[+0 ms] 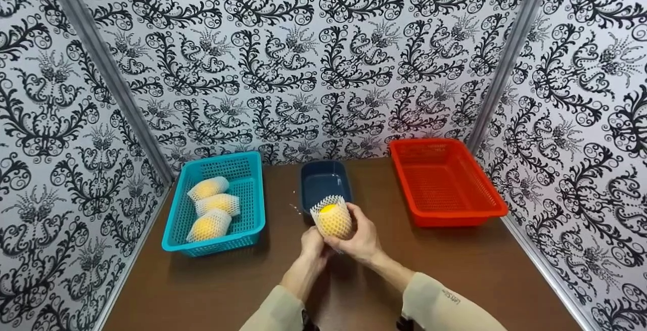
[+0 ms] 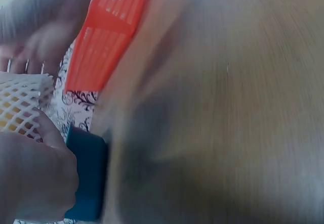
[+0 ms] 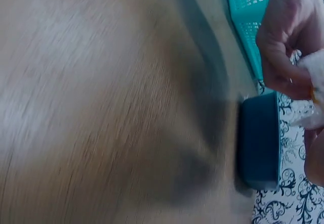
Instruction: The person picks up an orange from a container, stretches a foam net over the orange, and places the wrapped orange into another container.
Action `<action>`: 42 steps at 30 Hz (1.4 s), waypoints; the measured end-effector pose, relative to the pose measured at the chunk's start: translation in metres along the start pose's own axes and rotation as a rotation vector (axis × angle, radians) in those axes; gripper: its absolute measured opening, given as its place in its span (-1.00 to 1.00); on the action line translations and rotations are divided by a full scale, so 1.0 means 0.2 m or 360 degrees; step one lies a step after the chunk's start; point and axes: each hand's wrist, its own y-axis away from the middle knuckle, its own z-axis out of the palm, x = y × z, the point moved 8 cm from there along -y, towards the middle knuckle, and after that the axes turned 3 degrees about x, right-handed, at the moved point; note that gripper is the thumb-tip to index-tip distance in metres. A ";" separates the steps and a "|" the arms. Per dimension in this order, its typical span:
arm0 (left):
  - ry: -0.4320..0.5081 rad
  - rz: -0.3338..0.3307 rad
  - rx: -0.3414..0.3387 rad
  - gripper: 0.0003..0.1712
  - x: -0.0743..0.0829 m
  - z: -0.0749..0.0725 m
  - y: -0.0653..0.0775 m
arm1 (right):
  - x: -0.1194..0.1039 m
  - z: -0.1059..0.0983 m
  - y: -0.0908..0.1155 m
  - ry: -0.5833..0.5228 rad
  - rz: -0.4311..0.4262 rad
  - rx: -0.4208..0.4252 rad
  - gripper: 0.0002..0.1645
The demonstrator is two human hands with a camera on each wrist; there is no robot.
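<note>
A yellow fruit in a white foam net (image 1: 335, 220) is held up over the table, near the front end of a dark blue tray (image 1: 323, 182). My right hand (image 1: 361, 235) grips it from the right, thumb in front and fingers round the far side. My left hand (image 1: 312, 242) is at the lower left of the net; in the right wrist view the left hand (image 3: 286, 47) has its fingers curled, pinching the net's end. Bare yellow skin shows at the net's open top. The left wrist view has the netted fruit (image 2: 17, 105) partly hidden behind a hand.
On the left stands a turquoise basket (image 1: 255, 189) holding several yellow fruits in white foam nets (image 1: 210, 225). A red basket (image 1: 445, 184) stands on the right. Small pale bits (image 1: 294, 206) lie beside the tray on the brown table (image 1: 374, 290). Patterned walls (image 1: 303, 68) enclose the table.
</note>
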 end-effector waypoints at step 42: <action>-0.1249 0.1064 -0.0133 0.10 0.35 0.14 0.25 | 0.02 -0.02 -0.11 -0.0527 0.0436 0.0014 -0.13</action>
